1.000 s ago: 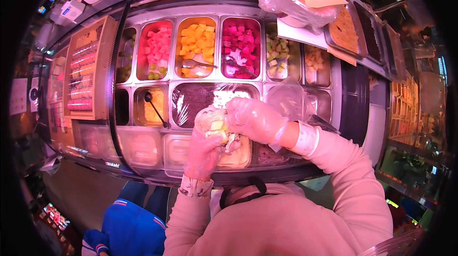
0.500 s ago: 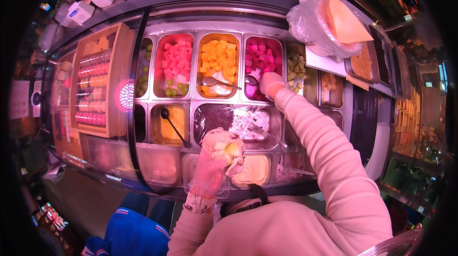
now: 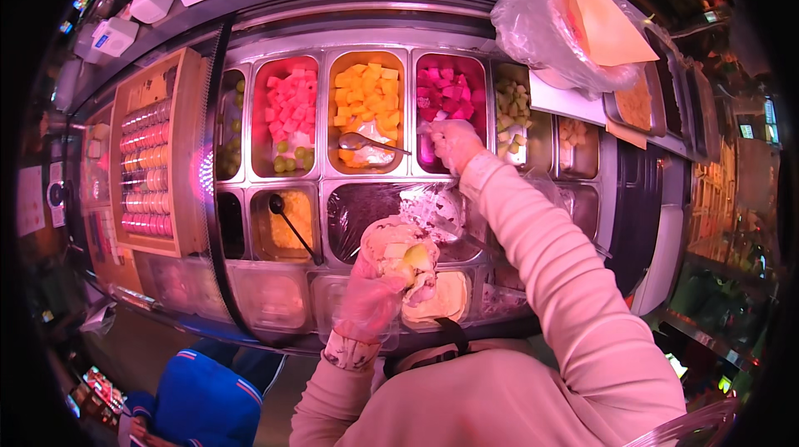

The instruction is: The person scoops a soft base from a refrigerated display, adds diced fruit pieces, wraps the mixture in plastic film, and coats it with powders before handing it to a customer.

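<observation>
My left hand, in a clear glove, is closed around a pale, dark-speckled wrap with light fruit chunks and a yellow-green piece in its opening. It is raised over the near trays, beside a pan of pale cream. My right hand, also gloved, reaches into the pan of magenta dragon fruit cubes. Its fingers are drawn together near the pan's front, and what they grip is hidden. Left of it, a pan of mango cubes has a metal spoon lying in it.
Pink fruit cubes with green grapes fill a pan farther left. A black spoon rests in a yellow filling. A wooden box of wrapped rows stands at left, a plastic-bagged stack at far right. A person in blue is at lower left.
My right hand has moved left within the dragon fruit pan, and now covers the spoon visible there before. My left hand keeps holding the wrap. The view has shifted slightly.
</observation>
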Tool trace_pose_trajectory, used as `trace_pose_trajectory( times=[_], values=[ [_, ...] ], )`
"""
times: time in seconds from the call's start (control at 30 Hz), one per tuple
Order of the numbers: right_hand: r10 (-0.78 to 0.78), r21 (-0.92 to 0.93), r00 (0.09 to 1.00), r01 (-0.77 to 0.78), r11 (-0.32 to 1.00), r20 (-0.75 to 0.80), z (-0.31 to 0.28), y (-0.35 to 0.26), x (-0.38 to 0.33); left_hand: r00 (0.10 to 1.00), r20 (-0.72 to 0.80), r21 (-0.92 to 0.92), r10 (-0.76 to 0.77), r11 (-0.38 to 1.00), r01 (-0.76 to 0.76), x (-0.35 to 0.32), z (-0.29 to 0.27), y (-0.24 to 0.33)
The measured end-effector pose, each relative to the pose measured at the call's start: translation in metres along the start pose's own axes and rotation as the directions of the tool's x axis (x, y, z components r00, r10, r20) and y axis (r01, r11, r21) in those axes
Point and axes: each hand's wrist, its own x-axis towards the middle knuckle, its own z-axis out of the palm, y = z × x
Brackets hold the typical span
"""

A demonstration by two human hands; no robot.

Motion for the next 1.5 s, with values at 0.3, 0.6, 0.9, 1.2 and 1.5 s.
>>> trace_pose_trajectory(
  times=[0.3, 0.6, 0.9, 1.2, 1.5],
  values=[
    [-0.062, 0.006, 0.997, 0.062, 0.998, 0.049, -0.002, 0.016, -0.034, 0.998, -0.012, 0.027, 0.058, 0.998, -0.058, 0.008, -0.008, 0.0],
    [-0.225, -0.086, 0.955, 0.245, 0.966, 0.194, -0.026, -0.018, -0.107, 0.99, 0.118, -0.017, 0.079, 0.997, -0.078, 0.062, 0.005, 0.01],
    [-0.451, -0.52, 0.848, 0.528, 0.672, 0.277, -0.024, -0.037, -0.212, 0.998, 0.05, -0.011, -0.042, 0.999, 0.042, 0.12, 0.036, 0.01],
    [-0.773, -0.66, 0.064, 0.568, -0.492, 0.632, -0.038, -0.006, -0.198, 0.999, -0.041, 0.041, 0.004, 0.999, -0.002, 0.117, 0.058, 0.007],
    [-0.734, -0.59, 0.021, 0.611, -0.528, 0.679, -0.011, 0.0, -0.19, 0.983, 0.027, 0.019, 0.182, 0.983, -0.182, 0.092, 0.041, 0.013]
  ],
)
